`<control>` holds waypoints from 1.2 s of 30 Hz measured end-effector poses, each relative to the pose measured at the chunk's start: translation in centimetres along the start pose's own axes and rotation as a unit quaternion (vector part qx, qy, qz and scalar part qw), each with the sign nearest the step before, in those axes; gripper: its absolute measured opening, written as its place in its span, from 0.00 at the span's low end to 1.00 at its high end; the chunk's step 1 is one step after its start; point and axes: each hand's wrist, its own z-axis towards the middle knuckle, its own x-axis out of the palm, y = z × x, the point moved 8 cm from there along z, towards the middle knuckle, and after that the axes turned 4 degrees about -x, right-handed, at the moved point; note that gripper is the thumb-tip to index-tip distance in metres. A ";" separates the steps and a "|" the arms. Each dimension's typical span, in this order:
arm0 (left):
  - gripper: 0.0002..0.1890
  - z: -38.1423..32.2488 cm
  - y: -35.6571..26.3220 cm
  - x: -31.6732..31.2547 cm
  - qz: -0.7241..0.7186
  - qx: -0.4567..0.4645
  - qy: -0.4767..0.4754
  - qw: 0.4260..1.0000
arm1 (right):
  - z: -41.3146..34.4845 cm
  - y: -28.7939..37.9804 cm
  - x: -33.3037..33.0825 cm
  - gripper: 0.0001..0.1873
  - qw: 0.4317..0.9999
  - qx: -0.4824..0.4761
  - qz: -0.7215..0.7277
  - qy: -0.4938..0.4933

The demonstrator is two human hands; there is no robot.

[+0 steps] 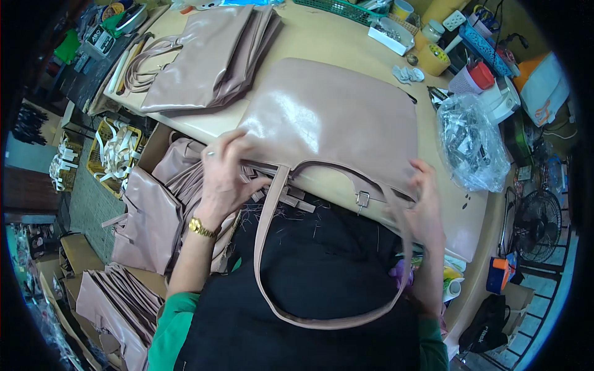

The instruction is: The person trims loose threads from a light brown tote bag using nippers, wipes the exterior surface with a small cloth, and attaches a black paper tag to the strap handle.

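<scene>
A dusty-pink leather-like handbag (343, 102) lies on the worktable, its mouth edge towards me. From that edge a long strap handle (320, 322) loops over my black apron. A metal buckle (363, 199) shows inside the opening. My left hand (225, 171) is at the bag's left mouth corner, fingers against the panel and thumb apart near the handle's base; motion blur hides whether it grips. At the right corner my right hand (423, 204) has its fingers curled at the side edge, with the blurred thumb near the strap.
More pink bags (204, 60) are stacked at the table's far left. A carton of pink bags (148, 218) stands left of me. Several cups and baskets line the back right, near a plastic bag of small parts (471, 141). A fan (538, 227) stands right.
</scene>
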 end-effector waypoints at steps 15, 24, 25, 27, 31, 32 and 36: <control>0.17 2.3 4.1 10.9 -0.226 -0.143 0.274 0.924 | 3.3 -10.2 10.0 0.21 0.854 0.328 0.388 0.112; 0.06 2.5 2.9 9.0 -0.358 -0.129 0.221 0.898 | 3.3 -11.5 8.9 0.27 0.871 0.319 0.353 0.120; 0.07 3.3 2.1 8.0 -0.277 -0.061 0.182 0.942 | 4.3 -11.8 7.7 0.27 0.885 0.319 0.321 0.110; 0.07 4.3 1.3 7.1 -0.244 -0.036 0.113 0.963 | 7.3 -13.2 4.4 0.24 0.913 0.305 0.265 0.053; 0.09 4.1 2.5 10.9 -0.217 -0.112 0.210 0.947 | 14.0 -19.4 0.1 0.11 0.986 0.147 0.022 -0.072; 0.10 4.2 2.4 11.2 -0.198 -0.119 0.227 0.946 | 15.1 -20.8 0.1 0.10 0.988 0.100 0.010 -0.119; 0.14 4.0 2.2 11.3 -0.248 -0.114 0.202 0.941 | 19.9 -26.3 3.9 0.12 0.991 0.102 -0.068 -0.056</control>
